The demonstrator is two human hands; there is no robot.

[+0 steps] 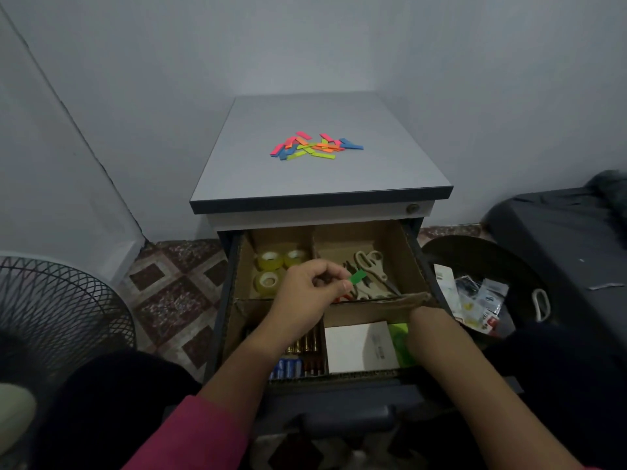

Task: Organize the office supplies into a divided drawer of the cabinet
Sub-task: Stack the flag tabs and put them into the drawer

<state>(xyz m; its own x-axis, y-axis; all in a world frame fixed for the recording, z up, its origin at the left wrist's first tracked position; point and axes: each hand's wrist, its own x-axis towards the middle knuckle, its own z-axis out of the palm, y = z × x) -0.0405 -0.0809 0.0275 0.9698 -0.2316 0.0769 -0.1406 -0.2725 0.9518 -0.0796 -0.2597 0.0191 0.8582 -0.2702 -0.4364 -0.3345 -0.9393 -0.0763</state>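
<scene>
The cabinet (319,198) has its top drawer (339,378) pulled out, split by cardboard dividers (373,312). A pile of coloured sticky tabs (315,147) lies on the cabinet top. My left hand (305,296) hovers over the drawer's middle and pinches one green tab (358,277) between thumb and fingers. My right hand (422,317) reaches into the drawer at the right; its fingers are hidden behind the cross divider. In the compartments are three tape rolls (271,269), scissors (371,266), a white pad (356,347), a green item (400,337) and batteries (298,357).
A wire fan guard (57,313) stands on the floor at the left. At the right sits a black-lined bin (475,266) holding wrappers, with dark furniture (559,239) beyond it. Walls close in behind and to the left of the cabinet.
</scene>
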